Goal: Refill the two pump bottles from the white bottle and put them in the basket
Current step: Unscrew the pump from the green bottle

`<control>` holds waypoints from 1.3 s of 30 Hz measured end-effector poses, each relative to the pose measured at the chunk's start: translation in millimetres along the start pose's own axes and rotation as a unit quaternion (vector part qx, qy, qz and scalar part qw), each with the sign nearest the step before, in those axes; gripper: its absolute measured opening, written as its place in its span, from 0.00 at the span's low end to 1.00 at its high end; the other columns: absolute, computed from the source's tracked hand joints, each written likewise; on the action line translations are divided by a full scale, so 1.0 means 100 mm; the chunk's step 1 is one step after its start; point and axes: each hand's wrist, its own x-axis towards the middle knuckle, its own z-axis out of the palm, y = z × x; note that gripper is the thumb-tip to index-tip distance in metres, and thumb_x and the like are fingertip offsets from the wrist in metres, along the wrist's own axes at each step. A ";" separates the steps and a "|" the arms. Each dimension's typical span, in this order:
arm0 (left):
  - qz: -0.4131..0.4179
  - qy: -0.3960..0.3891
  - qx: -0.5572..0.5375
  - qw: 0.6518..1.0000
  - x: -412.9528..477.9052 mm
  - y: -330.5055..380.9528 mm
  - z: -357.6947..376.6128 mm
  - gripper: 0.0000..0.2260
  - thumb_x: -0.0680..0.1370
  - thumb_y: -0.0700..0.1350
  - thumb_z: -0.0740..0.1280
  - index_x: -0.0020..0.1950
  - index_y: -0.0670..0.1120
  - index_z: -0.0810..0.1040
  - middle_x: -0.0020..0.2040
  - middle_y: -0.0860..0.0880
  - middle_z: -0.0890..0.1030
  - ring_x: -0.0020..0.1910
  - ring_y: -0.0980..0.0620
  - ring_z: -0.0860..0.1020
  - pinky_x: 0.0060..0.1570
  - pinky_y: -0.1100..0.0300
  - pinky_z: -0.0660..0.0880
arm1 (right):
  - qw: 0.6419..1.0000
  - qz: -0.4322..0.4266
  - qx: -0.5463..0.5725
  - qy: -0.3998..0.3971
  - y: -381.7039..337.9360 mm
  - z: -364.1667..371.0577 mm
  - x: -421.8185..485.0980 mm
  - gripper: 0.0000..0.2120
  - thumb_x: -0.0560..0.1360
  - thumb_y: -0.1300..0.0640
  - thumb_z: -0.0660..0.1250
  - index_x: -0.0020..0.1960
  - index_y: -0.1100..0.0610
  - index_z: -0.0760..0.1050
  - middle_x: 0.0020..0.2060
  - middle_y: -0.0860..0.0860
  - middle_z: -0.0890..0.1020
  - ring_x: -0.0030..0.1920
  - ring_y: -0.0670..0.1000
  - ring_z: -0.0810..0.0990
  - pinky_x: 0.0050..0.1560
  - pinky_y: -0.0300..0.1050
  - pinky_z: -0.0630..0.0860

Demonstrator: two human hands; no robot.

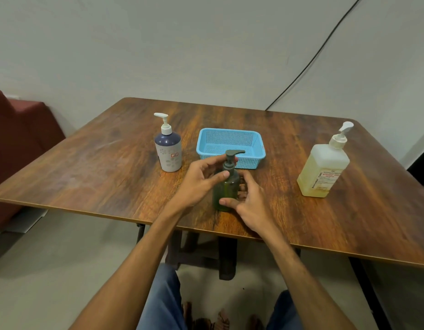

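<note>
A dark green pump bottle (226,186) stands upright on the wooden table (87,167), near its front edge. My left hand (201,179) wraps around its neck just below the grey pump head. My right hand (249,201) grips the lower body, thumb across the front. A blue-and-white pump bottle (168,148) with a white pump stands to the left. The empty light-blue basket (258,148) sits just behind the green bottle. The large white bottle (322,170), holding yellowish liquid and fitted with a white pump, stands at the right.
A dark red seat (18,144) is off the table's left side. A black cable (313,60) runs down the wall to the table's back edge. My knees and the table's frame show below the front edge.
</note>
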 end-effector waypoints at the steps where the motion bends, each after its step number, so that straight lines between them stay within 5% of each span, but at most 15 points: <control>1: 0.002 0.010 -0.004 1.000 0.00 0.00 -0.02 0.20 0.77 0.32 0.69 0.69 0.36 0.74 0.65 0.42 0.81 0.66 0.48 0.79 0.64 0.54 0.77 | 1.000 0.000 -0.003 0.000 0.01 0.00 0.00 0.33 0.68 0.60 0.80 0.68 0.47 0.70 0.61 0.44 0.80 0.60 0.44 0.80 0.57 0.47 0.81; 7: 0.033 0.106 0.044 0.993 0.08 0.05 0.08 0.17 0.69 0.35 0.79 0.56 0.37 0.82 0.53 0.47 0.85 0.53 0.52 0.84 0.52 0.61 0.80 | 1.000 0.003 -0.005 0.006 0.04 0.01 0.01 0.33 0.68 0.59 0.80 0.68 0.45 0.69 0.61 0.42 0.79 0.61 0.46 0.80 0.57 0.49 0.82; 14: 0.005 -0.002 0.019 1.000 0.03 -0.04 -0.03 0.20 0.78 0.35 0.70 0.70 0.38 0.74 0.66 0.45 0.81 0.67 0.50 0.78 0.65 0.54 0.76 | 1.000 0.003 -0.005 0.006 0.04 0.01 0.01 0.34 0.68 0.59 0.80 0.69 0.46 0.69 0.62 0.44 0.79 0.60 0.45 0.80 0.57 0.49 0.81; 19: 0.036 0.097 0.054 0.993 0.07 0.03 0.04 0.18 0.71 0.36 0.77 0.60 0.39 0.81 0.56 0.48 0.85 0.56 0.52 0.84 0.55 0.58 0.80 | 1.000 0.007 -0.006 0.011 0.06 0.02 0.02 0.34 0.68 0.58 0.80 0.69 0.46 0.69 0.62 0.42 0.78 0.60 0.45 0.79 0.58 0.51 0.81; 24: 0.048 0.161 0.096 0.981 0.09 -0.03 0.15 0.21 0.67 0.47 0.82 0.57 0.43 0.83 0.54 0.50 0.86 0.55 0.52 0.84 0.55 0.47 0.82 | 1.000 0.005 -0.005 0.011 0.05 0.01 0.02 0.34 0.69 0.60 0.79 0.68 0.43 0.68 0.62 0.40 0.77 0.61 0.43 0.78 0.57 0.45 0.81; 28: 0.054 0.161 0.099 0.981 0.11 0.02 0.20 0.19 0.68 0.47 0.81 0.57 0.43 0.84 0.54 0.50 0.85 0.55 0.53 0.83 0.56 0.48 0.81 | 1.000 0.008 -0.008 0.008 0.03 0.01 0.01 0.36 0.69 0.60 0.79 0.66 0.38 0.65 0.60 0.35 0.75 0.60 0.42 0.78 0.54 0.39 0.80; 34: 0.071 0.182 0.085 0.977 0.14 0.17 0.15 0.14 0.69 0.45 0.80 0.51 0.41 0.85 0.50 0.48 0.85 0.53 0.51 0.84 0.55 0.48 0.82 | 1.000 0.009 -0.003 0.011 0.08 0.01 0.03 0.35 0.68 0.58 0.80 0.68 0.41 0.67 0.64 0.44 0.78 0.61 0.47 0.80 0.58 0.53 0.81; 39: 0.092 0.203 0.077 0.972 0.23 0.43 0.09 0.15 0.69 0.44 0.81 0.52 0.40 0.85 0.51 0.46 0.86 0.53 0.50 0.84 0.54 0.47 0.82 | 1.000 0.007 -0.017 0.011 0.08 0.02 0.03 0.36 0.67 0.57 0.81 0.68 0.40 0.67 0.64 0.43 0.77 0.61 0.46 0.79 0.58 0.54 0.81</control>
